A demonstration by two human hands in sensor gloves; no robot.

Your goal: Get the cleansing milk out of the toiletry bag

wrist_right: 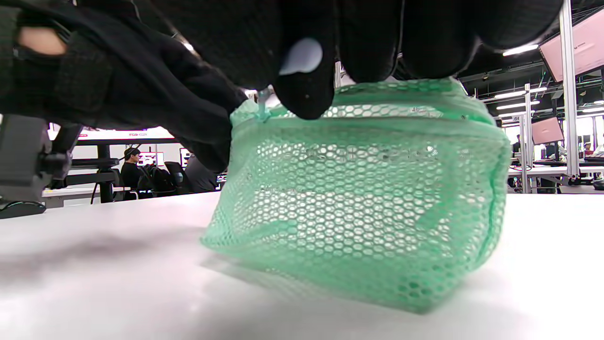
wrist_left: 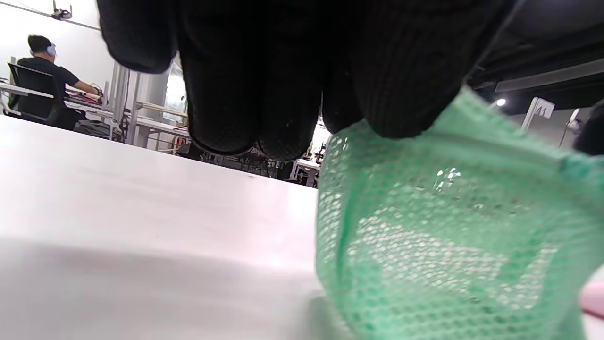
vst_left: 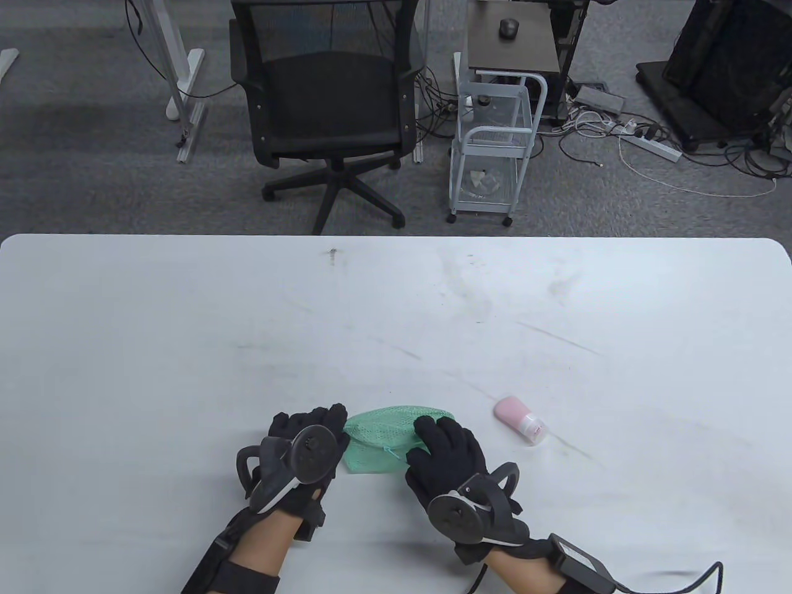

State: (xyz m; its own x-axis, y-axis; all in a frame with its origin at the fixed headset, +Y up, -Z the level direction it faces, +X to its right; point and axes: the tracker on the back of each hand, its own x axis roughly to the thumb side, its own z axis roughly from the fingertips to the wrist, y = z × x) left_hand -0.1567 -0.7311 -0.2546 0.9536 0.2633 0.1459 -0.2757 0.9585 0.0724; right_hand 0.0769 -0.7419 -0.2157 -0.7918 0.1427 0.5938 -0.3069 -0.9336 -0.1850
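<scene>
One camera looks down on the tabletop [vst_left: 396, 309] from above. Two wrist cameras sit low, very close. All share the green mesh bag [vst_left: 377, 442].

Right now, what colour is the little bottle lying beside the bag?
Pink bottle, pale clear cap; table view shows it best.

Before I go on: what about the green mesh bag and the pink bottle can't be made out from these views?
- Bag zipper, open or closed: fingers cover it in the right wrist view.
- Bag contents: mesh blurs them in both wrist views.
- Pink bottle label: too small in the table view.
- Left hand grip: tracker hides it.
</scene>
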